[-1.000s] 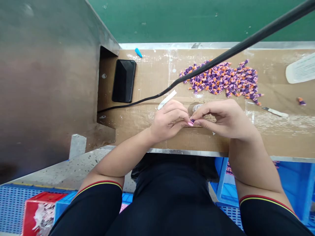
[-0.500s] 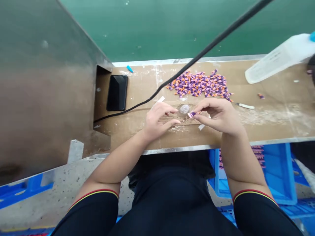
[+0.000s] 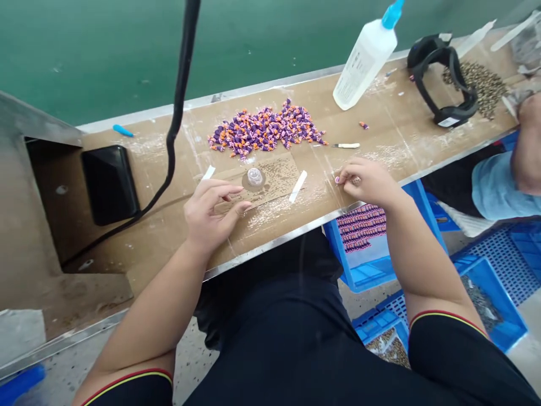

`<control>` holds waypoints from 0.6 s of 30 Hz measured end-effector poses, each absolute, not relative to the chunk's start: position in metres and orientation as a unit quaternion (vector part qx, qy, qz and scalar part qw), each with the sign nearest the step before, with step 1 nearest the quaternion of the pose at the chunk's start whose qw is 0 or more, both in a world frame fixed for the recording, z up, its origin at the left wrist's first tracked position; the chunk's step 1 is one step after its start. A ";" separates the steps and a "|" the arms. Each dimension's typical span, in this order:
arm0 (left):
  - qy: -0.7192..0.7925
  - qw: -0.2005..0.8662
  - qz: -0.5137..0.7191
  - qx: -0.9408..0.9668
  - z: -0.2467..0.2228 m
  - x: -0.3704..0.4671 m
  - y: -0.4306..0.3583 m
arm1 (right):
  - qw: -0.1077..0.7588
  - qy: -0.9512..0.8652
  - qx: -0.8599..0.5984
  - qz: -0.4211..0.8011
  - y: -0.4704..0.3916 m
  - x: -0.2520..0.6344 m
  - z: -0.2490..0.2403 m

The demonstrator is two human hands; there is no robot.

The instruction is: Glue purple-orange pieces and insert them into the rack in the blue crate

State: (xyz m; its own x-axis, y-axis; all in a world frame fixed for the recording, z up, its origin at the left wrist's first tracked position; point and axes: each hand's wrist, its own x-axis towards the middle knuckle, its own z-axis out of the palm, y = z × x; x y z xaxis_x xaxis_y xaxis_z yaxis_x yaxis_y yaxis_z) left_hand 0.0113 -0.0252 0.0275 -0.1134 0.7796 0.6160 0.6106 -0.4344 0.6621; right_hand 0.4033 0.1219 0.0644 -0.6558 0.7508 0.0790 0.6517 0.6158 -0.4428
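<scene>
My left hand (image 3: pixel 215 213) rests on the bench's near side, thumb and fingers apart, with nothing between them. Just beyond its fingertips a small clear round lump (image 3: pixel 255 177) sits on a cardboard piece (image 3: pixel 279 175) that is held by white tape. My right hand (image 3: pixel 366 180) is over the bench's front edge, its fingers closed in a pinch on a small purple-and-pink piece (image 3: pixel 337 180), mostly hidden by the fingers. Behind the cardboard lies a heap of small purple, pink and orange pieces (image 3: pixel 266 131).
A glue-like bottle (image 3: pixel 366 62) with blue tip, a white-handled knife (image 3: pixel 347 146) and a black headset (image 3: pixel 443 79) are at the right. A phone (image 3: pixel 110 183) and black cable (image 3: pixel 171 146) are left. Below the edge, a blue bin (image 3: pixel 359 276) holds rows of pieces. Another person's arm (image 3: pixel 528 146) is far right.
My right hand has moved right, away from the clear lump to the bench's front edge above the blue bin, still pinching the piece. The view has turned rightward; my left hand stays near the lump.
</scene>
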 end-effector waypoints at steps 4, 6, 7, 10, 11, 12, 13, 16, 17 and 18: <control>0.536 0.060 0.529 0.655 0.031 0.010 -0.024 | 0.070 -0.912 -0.373 0.155 0.134 0.392 0.065; 0.546 0.057 0.526 0.650 0.031 0.010 -0.025 | 0.064 -0.916 -0.367 0.151 0.135 0.393 0.063; 0.550 0.056 0.524 0.648 0.031 0.010 -0.025 | 0.073 -0.914 -0.367 0.156 0.133 0.394 0.061; 0.550 0.053 0.520 0.651 0.029 0.009 -0.026 | 0.131 -0.895 -0.386 0.181 0.128 0.401 0.055; 0.550 0.053 0.521 0.650 0.029 0.009 -0.026 | 0.151 -0.885 -0.398 0.191 0.126 0.403 0.053; 0.555 0.056 0.521 0.647 0.029 0.008 -0.026 | 0.167 -0.874 -0.410 0.201 0.123 0.403 0.050; 0.561 0.061 0.518 0.642 0.030 0.009 -0.026 | 0.178 -0.863 -0.423 0.210 0.121 0.403 0.048; 0.577 0.074 0.510 0.634 0.034 0.009 -0.025 | 0.206 -0.836 -0.451 0.233 0.113 0.398 0.043; 0.575 0.076 0.511 0.634 0.035 0.010 -0.025 | 0.217 -0.827 -0.457 0.243 0.110 0.397 0.042; 0.572 0.074 0.513 0.636 0.037 0.010 -0.024 | 0.233 -0.815 -0.464 0.256 0.106 0.398 0.041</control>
